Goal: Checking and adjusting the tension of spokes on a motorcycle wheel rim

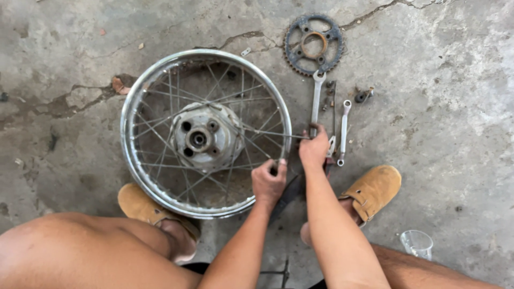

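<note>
The left hand (269, 181) grips the wheel rim (140, 88) at its near right edge. Just right of it, the right hand (314, 149) pinches a loose spoke (267, 132) jutting past the rim.

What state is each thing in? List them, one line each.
Spoked wheel: flat on the concrete, no tyre.
Loose spoke: pulled out past the rim, pinched by right hand.
Left hand: gripping the rim.
Sprocket: off, lying flat.
Wrenches: lying idle.
Clear cup: upright.
</note>
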